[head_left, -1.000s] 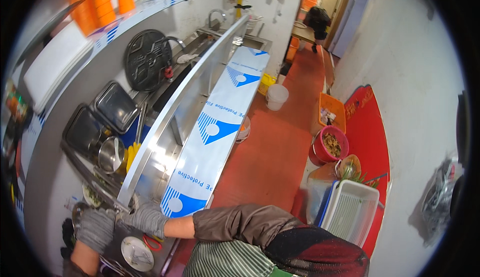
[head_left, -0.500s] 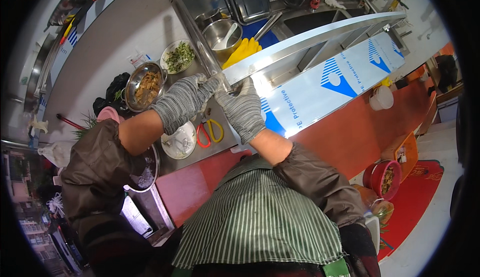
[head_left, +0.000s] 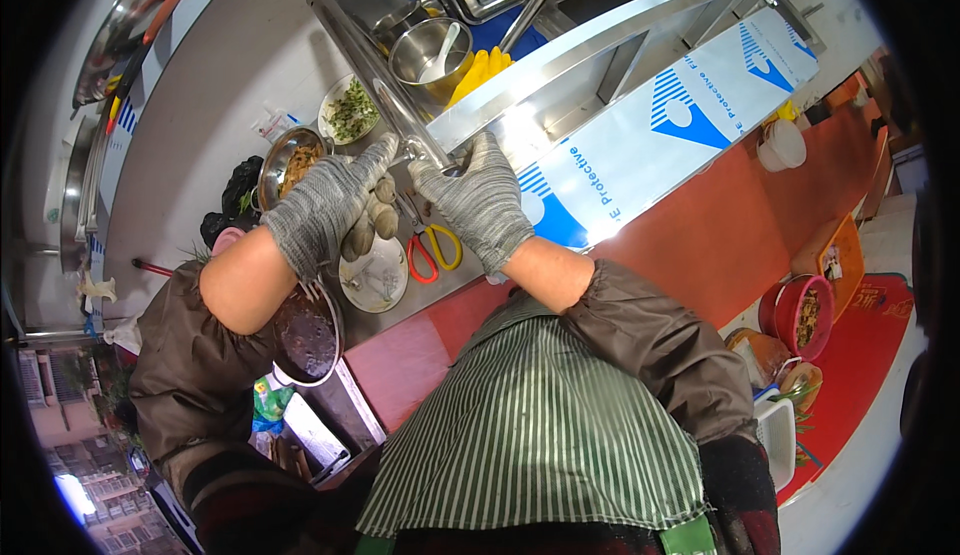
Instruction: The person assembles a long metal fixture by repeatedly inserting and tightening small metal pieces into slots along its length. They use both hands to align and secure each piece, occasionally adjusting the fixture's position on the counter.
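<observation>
A shiny steel tube (head_left: 372, 73), joined to a steel shelf with blue-printed protective film (head_left: 640, 140), slants down to both hands. My right hand (head_left: 482, 200), in a grey knitted glove, is closed round the tube's near end, where it meets the shelf's corner. My left hand (head_left: 325, 203), gloved alike, is beside it, with the index finger reaching to the tube's end and the other fingers curled. Whatever it pinches there is hidden. Just below the hands lie scissors (head_left: 434, 254) with red and yellow handles, beside a white plate (head_left: 374, 277) with scraps on it.
Beyond my left hand stand a bowl of chopped greens (head_left: 349, 111) and a steel bowl of brown food (head_left: 293, 163). A steel pot (head_left: 430, 52) with a white spoon and a yellow glove (head_left: 483, 74) sit behind the shelf. A pot of dark liquid (head_left: 308, 340) is at lower left.
My left hand has drawn slightly apart from the right, and its curled fingertips now show. The right hand keeps its hold on the tube. The whole view has shifted a little.
</observation>
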A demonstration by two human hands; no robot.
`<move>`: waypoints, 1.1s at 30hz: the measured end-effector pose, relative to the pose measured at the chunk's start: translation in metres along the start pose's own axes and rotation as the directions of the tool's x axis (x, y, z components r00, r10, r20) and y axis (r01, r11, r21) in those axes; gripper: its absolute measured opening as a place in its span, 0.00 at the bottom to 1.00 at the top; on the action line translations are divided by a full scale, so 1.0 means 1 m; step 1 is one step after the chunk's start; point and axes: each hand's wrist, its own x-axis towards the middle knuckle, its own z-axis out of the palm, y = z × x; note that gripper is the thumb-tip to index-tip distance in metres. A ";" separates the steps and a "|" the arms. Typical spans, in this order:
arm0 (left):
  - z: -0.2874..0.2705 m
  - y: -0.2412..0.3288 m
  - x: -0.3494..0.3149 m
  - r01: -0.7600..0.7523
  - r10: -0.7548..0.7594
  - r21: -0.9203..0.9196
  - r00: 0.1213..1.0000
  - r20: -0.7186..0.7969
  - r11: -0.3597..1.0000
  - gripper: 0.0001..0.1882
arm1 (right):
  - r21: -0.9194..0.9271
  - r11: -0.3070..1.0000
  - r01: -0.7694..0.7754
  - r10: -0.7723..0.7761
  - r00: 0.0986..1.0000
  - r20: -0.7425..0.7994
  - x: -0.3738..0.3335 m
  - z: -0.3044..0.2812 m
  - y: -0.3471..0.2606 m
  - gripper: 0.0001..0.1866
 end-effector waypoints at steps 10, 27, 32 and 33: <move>0.011 0.008 -0.022 -0.023 0.022 0.018 0.999 0.031 1.000 0.21 | -0.074 0.996 -0.046 0.047 0.999 -0.001 0.005 0.002 0.009 0.30; -0.012 0.000 -0.007 -0.270 0.741 0.960 0.659 0.130 0.072 0.14 | 0.014 1.000 0.005 -0.005 1.000 -0.018 0.000 0.001 0.002 0.26; -0.005 0.003 -0.013 -0.089 0.144 0.358 0.981 -0.128 0.929 0.25 | -0.024 1.000 -0.004 0.004 1.000 -0.011 -0.003 -0.004 0.000 0.27; -0.005 0.005 -0.013 -0.026 0.051 0.197 0.991 -0.123 0.980 0.24 | 0.012 1.000 0.011 -0.010 1.000 -0.013 -0.002 -0.003 0.001 0.27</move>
